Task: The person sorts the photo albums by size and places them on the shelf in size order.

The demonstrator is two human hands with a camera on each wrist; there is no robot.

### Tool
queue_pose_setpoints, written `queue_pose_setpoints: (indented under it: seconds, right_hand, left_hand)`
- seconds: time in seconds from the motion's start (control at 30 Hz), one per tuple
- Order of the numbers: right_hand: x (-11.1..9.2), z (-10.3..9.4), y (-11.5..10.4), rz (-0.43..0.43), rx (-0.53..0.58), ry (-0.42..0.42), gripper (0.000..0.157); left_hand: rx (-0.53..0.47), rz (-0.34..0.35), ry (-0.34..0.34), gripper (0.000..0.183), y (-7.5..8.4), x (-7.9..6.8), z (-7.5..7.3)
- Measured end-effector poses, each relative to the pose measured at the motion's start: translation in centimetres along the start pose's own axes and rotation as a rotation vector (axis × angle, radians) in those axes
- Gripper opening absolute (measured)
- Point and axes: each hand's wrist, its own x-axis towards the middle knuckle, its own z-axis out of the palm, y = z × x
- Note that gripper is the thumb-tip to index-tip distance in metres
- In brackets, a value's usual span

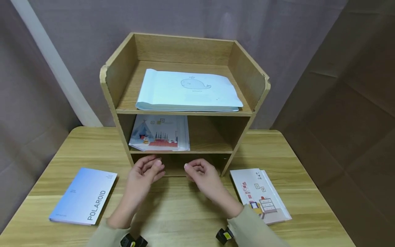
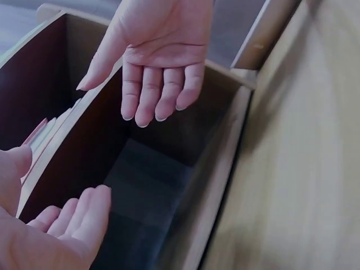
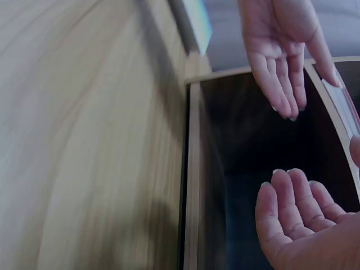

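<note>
My left hand (image 1: 142, 175) and right hand (image 1: 204, 176) hover apart before the bottom compartment of a small wooden shelf (image 1: 185, 51), palms facing each other. The fingers of both are relaxed and hold nothing. In the left wrist view the left hand (image 2: 62, 236) is at lower left, across the compartment opening from the right hand (image 2: 160, 62). A picture-covered book (image 1: 160, 135) lies at the left of the middle shelf, just above the left fingers. On the top shelf lies a thick pale book (image 1: 188, 91) with a whale drawing.
A blue and white book (image 1: 83, 197) marked POLAROID lies on the wooden table (image 1: 172, 223), left of the shelf. To the right lies a white book (image 1: 259, 195) with furniture drawings. A grey curtain (image 1: 185, 17) hangs behind, and a brown sheet (image 1: 345, 103) borders the right side.
</note>
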Motion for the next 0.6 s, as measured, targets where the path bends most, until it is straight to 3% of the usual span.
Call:
queue_pose_setpoints:
  seconds: [0.27,0.6]
  right_hand:
    - [-2.1,-3.6,1.0,-0.026,-0.234,0.027,0.037]
    - [-4.6,-8.7,3.0,-0.024,-0.362,0.041,0.049]
  left_hand:
    - [0.126,-0.004,-0.057,0.047,-1.8,-1.5,1.2]
    - [0.18,-0.087,-0.163,0.066,-3.8,-2.8,3.4]
